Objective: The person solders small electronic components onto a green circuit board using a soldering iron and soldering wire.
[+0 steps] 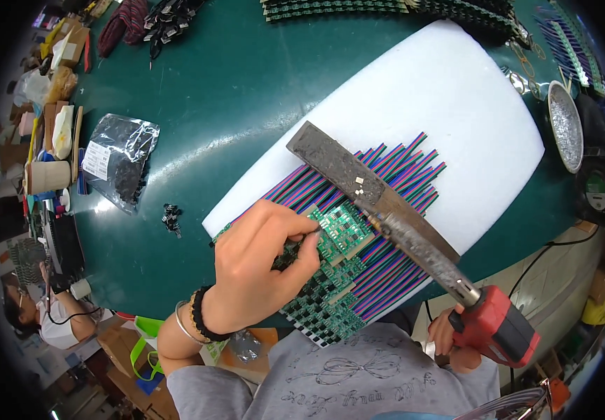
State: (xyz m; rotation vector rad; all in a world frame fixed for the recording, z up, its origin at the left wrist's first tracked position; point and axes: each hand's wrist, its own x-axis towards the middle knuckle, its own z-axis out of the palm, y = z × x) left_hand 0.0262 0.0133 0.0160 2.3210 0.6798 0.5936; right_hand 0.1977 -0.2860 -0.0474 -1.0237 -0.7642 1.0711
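Note:
My left hand pinches a small black part between thumb and forefinger, at the near left edge of a green circuit board. Most of that part is hidden by the fingertips. My right hand grips a red soldering gun, whose long metal barrel points toward the far edge of the board. More small green boards lie in rows, several with black connectors along the near edge. Striped ribbon wires run from them under a dark flat bar, which carries a few tiny pale pieces.
A white foam sheet lies beneath the work on the green table. To the left are a clear bag of black parts and a small pile of black parts. An oval metal dish stands at the right edge.

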